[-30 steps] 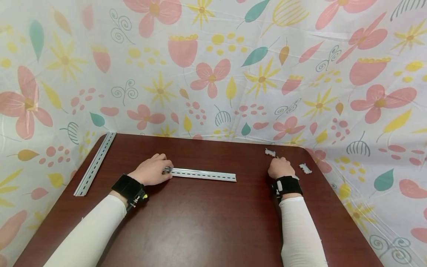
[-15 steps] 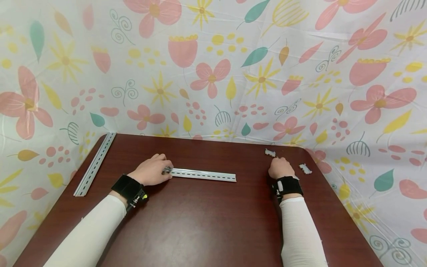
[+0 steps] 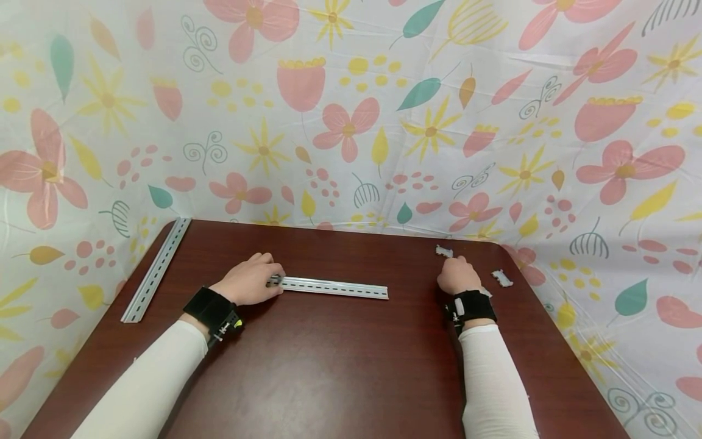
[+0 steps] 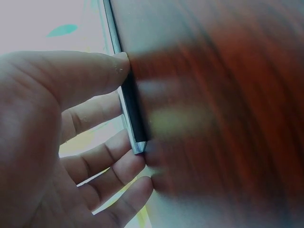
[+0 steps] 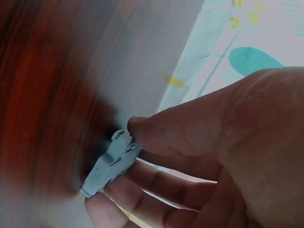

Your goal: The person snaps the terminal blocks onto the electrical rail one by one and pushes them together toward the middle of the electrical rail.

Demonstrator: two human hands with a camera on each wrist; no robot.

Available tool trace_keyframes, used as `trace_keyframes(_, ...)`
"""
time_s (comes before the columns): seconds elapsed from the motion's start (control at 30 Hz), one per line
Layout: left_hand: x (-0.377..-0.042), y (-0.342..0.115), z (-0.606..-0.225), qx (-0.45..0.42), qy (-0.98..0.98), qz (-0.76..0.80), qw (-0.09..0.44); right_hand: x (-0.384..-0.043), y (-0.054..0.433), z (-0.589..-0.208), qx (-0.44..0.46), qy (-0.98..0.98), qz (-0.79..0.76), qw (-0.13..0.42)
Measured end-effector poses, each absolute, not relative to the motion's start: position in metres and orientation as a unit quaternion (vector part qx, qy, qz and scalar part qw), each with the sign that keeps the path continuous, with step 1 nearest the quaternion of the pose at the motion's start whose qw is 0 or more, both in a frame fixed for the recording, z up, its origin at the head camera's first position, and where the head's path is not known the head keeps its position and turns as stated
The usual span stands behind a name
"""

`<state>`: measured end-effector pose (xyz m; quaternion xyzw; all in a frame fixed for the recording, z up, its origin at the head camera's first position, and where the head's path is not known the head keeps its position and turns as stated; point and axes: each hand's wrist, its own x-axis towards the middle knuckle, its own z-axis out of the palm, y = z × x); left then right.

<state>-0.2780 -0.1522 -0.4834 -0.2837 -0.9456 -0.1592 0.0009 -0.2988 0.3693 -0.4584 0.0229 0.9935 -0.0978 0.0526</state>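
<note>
My left hand [image 3: 249, 281] pinches the left end of a slotted metal DIN rail [image 3: 334, 288] that lies crosswise on the table. In the left wrist view the thumb lies along the near edge of the rail [image 4: 114, 33], and the fingers are on its far side. Over at the right, my right hand [image 3: 459, 276] hides its own fingertips from the head camera. The right wrist view has thumb and fingers pinching a small grey plastic clip-like block [image 5: 110, 164], just over or on the table; contact is unclear.
Two similar grey blocks lie near the right hand, the far block [image 3: 444, 250] beyond it and the right block [image 3: 501, 277] beside it. Another slotted rail [image 3: 156, 271] lies along the left edge of the brown table [image 3: 329, 378]. Behind hangs a flowered curtain [image 3: 351, 171].
My right hand has shifted slightly to the left and away from me. The left hand and the rail it holds have not moved.
</note>
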Motion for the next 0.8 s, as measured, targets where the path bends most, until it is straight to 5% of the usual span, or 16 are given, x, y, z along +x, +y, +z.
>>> trace_keyframes(0.37,-0.280,-0.152,-0.484,-0.283,-0.946,-0.156,0.002,-0.311,0.356,-0.467,-0.070,0.978,-0.191,-0.038)
trace_keyframes(0.8,-0.279,-0.152,-0.484,-0.288,-0.945,-0.154,0.004,-0.310,0.316,-0.474,-0.065,0.954,-0.290,-0.026)
